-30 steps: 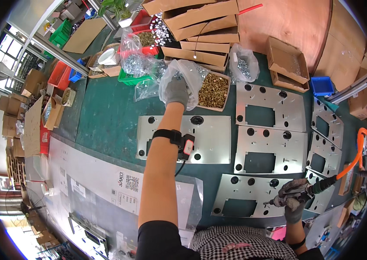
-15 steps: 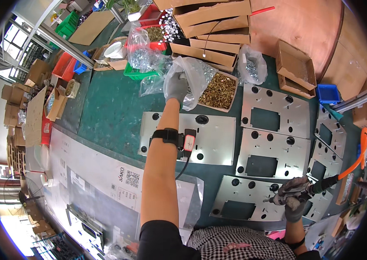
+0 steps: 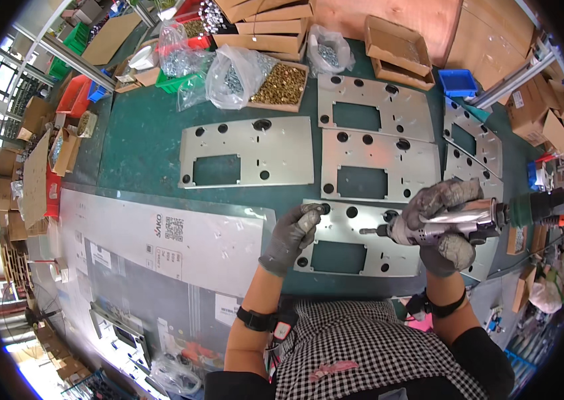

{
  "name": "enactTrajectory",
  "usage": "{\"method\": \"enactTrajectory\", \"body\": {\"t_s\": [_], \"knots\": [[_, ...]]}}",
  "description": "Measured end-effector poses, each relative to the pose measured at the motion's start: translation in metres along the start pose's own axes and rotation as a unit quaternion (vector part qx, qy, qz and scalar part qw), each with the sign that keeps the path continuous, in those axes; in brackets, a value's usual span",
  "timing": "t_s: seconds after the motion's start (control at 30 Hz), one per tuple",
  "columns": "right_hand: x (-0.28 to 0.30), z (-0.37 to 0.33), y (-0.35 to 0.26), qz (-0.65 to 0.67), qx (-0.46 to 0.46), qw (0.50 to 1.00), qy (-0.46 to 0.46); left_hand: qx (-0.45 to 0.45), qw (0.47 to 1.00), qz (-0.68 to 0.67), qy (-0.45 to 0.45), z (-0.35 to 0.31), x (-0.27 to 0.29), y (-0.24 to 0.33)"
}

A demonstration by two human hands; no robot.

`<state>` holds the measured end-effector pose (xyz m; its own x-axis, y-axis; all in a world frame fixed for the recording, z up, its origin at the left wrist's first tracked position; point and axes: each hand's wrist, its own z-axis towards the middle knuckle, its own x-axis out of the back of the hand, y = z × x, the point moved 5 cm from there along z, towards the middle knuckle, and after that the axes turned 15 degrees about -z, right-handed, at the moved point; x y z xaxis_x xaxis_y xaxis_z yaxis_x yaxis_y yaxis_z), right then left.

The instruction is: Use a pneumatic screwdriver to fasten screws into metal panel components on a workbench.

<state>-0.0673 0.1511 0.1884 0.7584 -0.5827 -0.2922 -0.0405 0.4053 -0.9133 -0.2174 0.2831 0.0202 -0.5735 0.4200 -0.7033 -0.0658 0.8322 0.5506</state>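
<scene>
My right hand (image 3: 447,255), in a grey glove, grips an air screwdriver (image 3: 478,219) with a metal body. Its bit points left, above the nearest metal panel (image 3: 398,257), a silvery plate with a rectangular cutout and black round spots. My left hand (image 3: 288,241), also gloved, is closed with fingertips pinched together beside that panel's upper left corner. Whatever the fingertips may hold is too small to make out. Further back, an open plastic bag (image 3: 232,80) of small silvery parts leans against a cardboard box of brass-coloured fasteners (image 3: 280,85).
Several similar panels lie around, including a left panel (image 3: 282,157) and a middle panel (image 3: 378,150). A blue bin (image 3: 458,83) and cardboard trays (image 3: 398,47) stand at the back right. A printed sheet (image 3: 212,247) covers the table's near left. An orange-tipped hose fitting trails right.
My left hand has come back from the plastic bag to beside the nearest panel, fingers closed. My right hand has raised the air screwdriver over that panel. The view has shifted too.
</scene>
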Motion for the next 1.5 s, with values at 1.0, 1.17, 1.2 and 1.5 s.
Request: {"method": "enactTrajectory", "body": {"t_s": [1.0,1.17,1.2,1.5], "knots": [[0.046,-0.154,0.058,0.130,-0.144,0.974,-0.115,0.070,0.910,-0.403,0.068,-0.087,-0.022,-0.189],[0.038,-0.146,0.057,0.093,-0.082,0.984,-0.126,0.090,0.895,-0.435,0.052,-0.084,-0.017,-0.193],[0.038,-0.144,0.055,0.098,-0.055,0.985,-0.129,0.079,0.887,-0.451,0.060,-0.084,-0.019,-0.193],[0.062,-0.156,0.070,0.095,-0.126,0.983,0.099,0.075,0.950,-0.296,0.060,-0.087,-0.010,-0.186]]}}
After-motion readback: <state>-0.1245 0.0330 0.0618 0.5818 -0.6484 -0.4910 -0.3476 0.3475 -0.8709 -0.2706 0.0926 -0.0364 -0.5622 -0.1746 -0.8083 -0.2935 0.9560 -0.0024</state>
